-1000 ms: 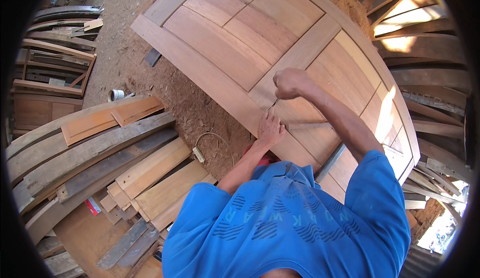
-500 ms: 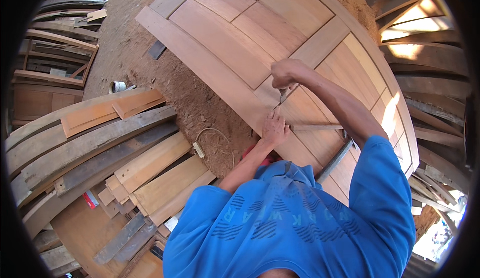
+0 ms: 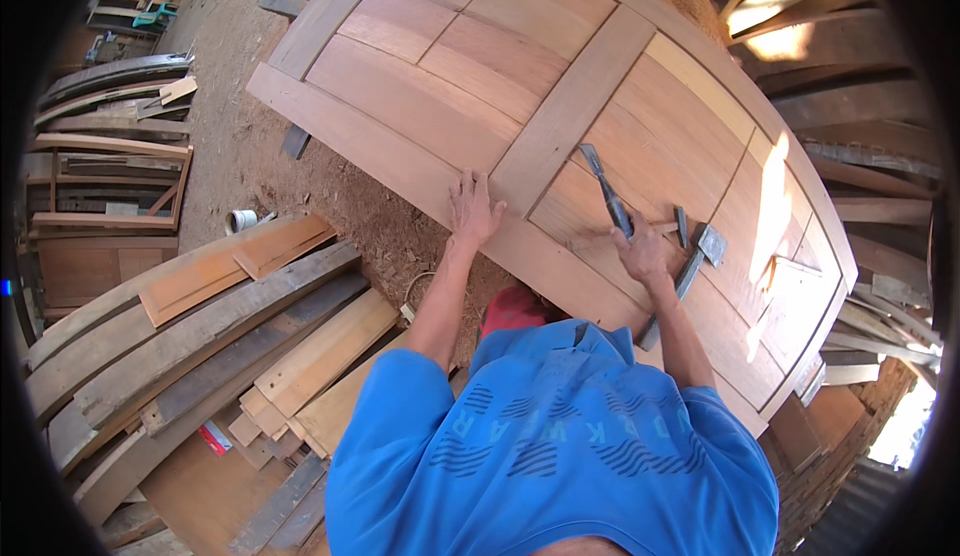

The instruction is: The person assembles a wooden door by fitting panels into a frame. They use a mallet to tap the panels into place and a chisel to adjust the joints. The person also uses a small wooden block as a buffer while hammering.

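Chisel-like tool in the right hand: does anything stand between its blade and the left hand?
Nothing visible: only bare wooden panel shows between the chisel-like tool and the left hand. A hammer-like tool lies by the right hand, out of that path.

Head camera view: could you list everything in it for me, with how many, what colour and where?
Wooden panelled door: 1, pinkish brown, before the person
Flat-bladed tool: 1, dark, in the right hand
Small hammer: 1, dark head, on the door
Larger hammer-like tool: 1, grey head, beside it
White container: 1, ground, left
Orange-brown panels: 2, on curved timbers
Curved timbers: many, grey-brown, both sides
Pale boards: several, tan, lower left
Red-and-white item: 1, lower left
Turquoise item: 1, upper left
Blue shirt: 1, bottom centre
Left hand: 1, on the door's near edge
Right hand: 1, above the door
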The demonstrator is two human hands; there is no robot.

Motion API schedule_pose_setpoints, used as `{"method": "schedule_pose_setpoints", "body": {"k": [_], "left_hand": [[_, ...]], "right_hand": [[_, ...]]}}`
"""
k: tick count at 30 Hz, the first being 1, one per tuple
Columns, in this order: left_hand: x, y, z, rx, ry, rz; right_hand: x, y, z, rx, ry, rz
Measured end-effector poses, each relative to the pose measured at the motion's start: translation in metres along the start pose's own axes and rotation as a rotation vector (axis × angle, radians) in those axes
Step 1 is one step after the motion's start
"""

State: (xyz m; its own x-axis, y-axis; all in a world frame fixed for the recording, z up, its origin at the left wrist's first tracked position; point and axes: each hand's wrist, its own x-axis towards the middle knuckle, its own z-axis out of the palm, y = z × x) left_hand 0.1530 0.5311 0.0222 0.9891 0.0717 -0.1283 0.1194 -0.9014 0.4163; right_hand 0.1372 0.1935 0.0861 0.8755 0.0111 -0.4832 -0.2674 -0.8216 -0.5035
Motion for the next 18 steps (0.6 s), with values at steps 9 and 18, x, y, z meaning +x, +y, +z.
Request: {"method": "schedule_pose_setpoints", "body": {"k": [9, 18], "left_hand": [[0.019, 0.013, -0.010, 0.175, -0.202, -0.142], [0.048, -0.006, -0.016, 0.259, -0.346, -0.012]], "right_hand": [[-0.020, 0.106, 0.015, -0.056, 0.334, 0.136], [-0.061, 0.192, 0.042, 0.027, 0.227, 0.527]]}}
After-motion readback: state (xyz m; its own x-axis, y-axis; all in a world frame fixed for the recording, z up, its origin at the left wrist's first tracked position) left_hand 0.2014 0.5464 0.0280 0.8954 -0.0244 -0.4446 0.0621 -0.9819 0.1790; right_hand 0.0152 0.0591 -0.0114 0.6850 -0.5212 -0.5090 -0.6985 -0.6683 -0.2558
